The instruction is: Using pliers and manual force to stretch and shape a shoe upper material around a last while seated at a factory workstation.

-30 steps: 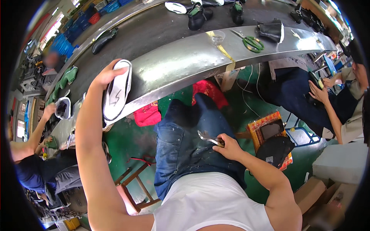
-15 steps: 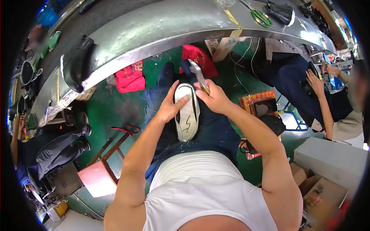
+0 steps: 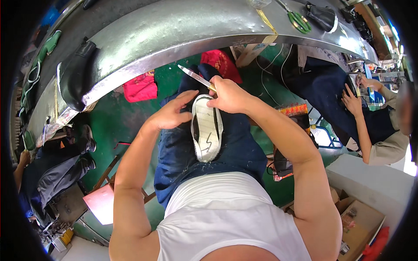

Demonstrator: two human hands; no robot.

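A shoe [image 3: 207,135] lies bottom up on my lap, toe end away from me. Its pale underside has a dark drawn mark, and black upper shows along the sides. My right hand [image 3: 230,95] is closed round a knife [image 3: 197,78], its long silvery blade slanting up and to the left. The thumb of that hand rests at the shoe's far end. Just left of the shoe, my left hand [image 3: 176,111] has its fingers stretched out and thumb apart, with nothing in it. Whether its fingertips touch the shoe I cannot tell.
A metal-topped bench [image 3: 174,26] curves across the far side, bearing a black boot [image 3: 78,76], green-handled scissors [image 3: 299,22] and another black shoe [image 3: 322,17]. Red cloths [image 3: 141,87] lie on the green floor. A co-worker [image 3: 383,126] sits at right; a pink-topped stool [image 3: 99,203] stands left.
My left hand has let go of the shoe and moved left. My right hand has shifted left over the shoe's far end, the knife swinging to point left.
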